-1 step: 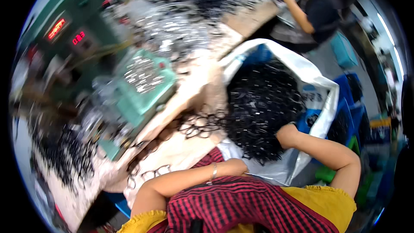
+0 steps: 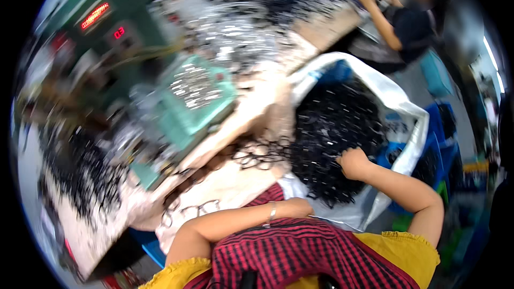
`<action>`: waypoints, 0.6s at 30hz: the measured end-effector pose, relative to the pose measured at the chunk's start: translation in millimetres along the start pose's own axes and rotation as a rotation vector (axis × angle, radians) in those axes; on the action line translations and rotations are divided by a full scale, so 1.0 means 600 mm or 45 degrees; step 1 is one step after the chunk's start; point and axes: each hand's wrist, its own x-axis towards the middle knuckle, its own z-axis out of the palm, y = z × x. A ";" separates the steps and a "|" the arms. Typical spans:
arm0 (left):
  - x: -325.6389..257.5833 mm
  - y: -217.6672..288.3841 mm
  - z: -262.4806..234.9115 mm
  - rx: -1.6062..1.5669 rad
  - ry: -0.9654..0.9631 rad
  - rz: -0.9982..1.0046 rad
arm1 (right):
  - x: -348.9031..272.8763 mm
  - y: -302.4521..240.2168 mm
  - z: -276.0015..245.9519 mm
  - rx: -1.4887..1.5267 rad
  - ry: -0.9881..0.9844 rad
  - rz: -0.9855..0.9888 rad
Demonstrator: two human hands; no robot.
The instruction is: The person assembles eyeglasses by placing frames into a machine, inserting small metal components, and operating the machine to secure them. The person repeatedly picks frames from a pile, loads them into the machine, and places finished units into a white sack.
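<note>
A white woven sack (image 2: 388, 83) stands against the bench, its mouth wide open and rolled back. Thin black rings or loops (image 2: 334, 123) fill it in a tangled heap. My right hand (image 2: 354, 164) rests on the heap's near right side, fingers curled down and closed; whatever they hold is hidden. My left hand (image 2: 297, 207), below a bracelet on the wrist, lies at the sack's near edge in front of my red-and-black checked apron (image 2: 284, 246). Its fingers are out of sight.
On the left stands a green machine (image 2: 120, 8) with red lit displays. A green tray (image 2: 227, 93) of shiny small metal parts sits on the cloth-covered bench. More black loops (image 2: 88, 174) lie about it. Blue crates (image 2: 444, 152) stand right; another person (image 2: 412, 27) works at the far right.
My right hand has risen a little out of the heap and moved left, so its curled fingers show more. The whole view has shifted slightly; my left hand stays by the sack.
</note>
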 end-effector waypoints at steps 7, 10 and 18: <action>0.032 -0.112 0.102 -0.356 0.001 0.203 | -0.012 -0.085 0.020 0.218 0.436 0.196; -0.005 -0.112 0.084 -0.536 0.097 0.274 | -0.078 -0.033 0.092 0.227 0.056 0.252; -0.349 -0.024 0.031 -0.233 0.852 -0.070 | 0.055 -0.079 -0.048 -0.072 -0.851 -0.187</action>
